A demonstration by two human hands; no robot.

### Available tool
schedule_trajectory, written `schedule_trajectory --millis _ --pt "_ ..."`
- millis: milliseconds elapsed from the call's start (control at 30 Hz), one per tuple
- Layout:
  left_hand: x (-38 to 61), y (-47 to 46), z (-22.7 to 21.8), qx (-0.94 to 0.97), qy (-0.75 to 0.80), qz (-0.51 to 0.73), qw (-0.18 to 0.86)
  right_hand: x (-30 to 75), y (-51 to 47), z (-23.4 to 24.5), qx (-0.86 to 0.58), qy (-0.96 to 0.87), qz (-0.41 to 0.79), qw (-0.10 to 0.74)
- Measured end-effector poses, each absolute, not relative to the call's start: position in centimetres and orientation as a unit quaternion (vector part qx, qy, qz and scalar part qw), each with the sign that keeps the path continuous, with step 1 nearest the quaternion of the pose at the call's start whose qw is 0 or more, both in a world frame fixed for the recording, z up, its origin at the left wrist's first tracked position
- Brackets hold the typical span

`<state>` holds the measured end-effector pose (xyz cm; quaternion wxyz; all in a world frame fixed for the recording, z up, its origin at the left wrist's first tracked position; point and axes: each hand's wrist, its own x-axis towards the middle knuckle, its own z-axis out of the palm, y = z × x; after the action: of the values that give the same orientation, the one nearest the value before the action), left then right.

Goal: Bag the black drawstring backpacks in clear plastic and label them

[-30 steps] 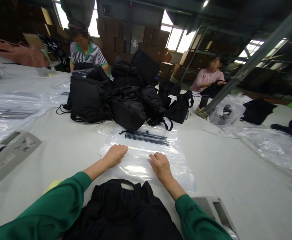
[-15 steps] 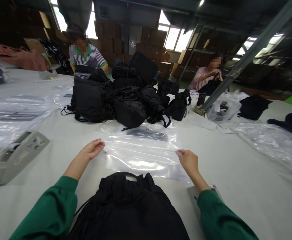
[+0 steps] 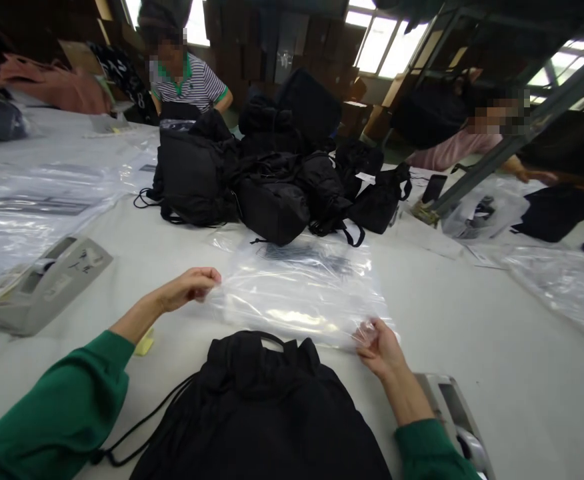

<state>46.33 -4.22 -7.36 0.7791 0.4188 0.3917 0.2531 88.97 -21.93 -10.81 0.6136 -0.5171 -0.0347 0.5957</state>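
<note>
White worktable spans the foreground, a clear plastic bag lying flat at its middle. The left hand pinches the bag's left edge, fingertips blurred; the right hand pinches near its close right corner, film lapping over the fingers. Even, gentle tension from both sides should limit creasing. Just nearer lies a black drawstring backpack; beyond, a pile of black backpacks crowds the film's far edge. Grey tape dispensers stand either side.

Grey tape dispenser: left side of tabletop
Second dispenser: toward the near edge
Striped-shirt person: behind the far edge
Coral fabric: toward far left corner
</note>
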Motion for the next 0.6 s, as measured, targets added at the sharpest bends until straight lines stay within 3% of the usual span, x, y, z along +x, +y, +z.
schedule_trajectory --millis 67,167,267,367,467,533,600 --pt "46.2 -5.3 -7.0 0.567 0.384 0.144 0.715 88.4 -22.3 -10.8 -0.523 -0.033 0.603 0.602" --pt "46.2 -6.2 -5.9 0.791 0.384 0.062 0.472 87.6 -22.4 -8.6 -0.516 -0.04 0.617 0.593" --pt "45.9 -5.8 -4.4 0.819 0.458 0.242 0.246 86.9 -21.5 -4.9 -0.491 -0.16 0.561 0.647" --pt "45.1 -4.8 -4.0 0.759 0.505 0.4 0.101 86.3 -20.1 -2.8 -0.548 -0.393 0.32 0.665" --pt "44.6 -4.8 -6.4 0.824 0.457 0.324 0.09 85.6 -19.7 -5.0 -0.655 -0.573 0.081 0.486" --pt "44.6 -5.8 -9.2 0.877 0.405 0.213 0.149 85.1 -20.5 -8.3 -0.667 -0.66 0.057 0.342" --pt "44.6 -7.5 -12.0 0.897 0.373 0.13 0.201 84.6 -21.9 -11.7 -0.653 -0.701 0.094 0.27"
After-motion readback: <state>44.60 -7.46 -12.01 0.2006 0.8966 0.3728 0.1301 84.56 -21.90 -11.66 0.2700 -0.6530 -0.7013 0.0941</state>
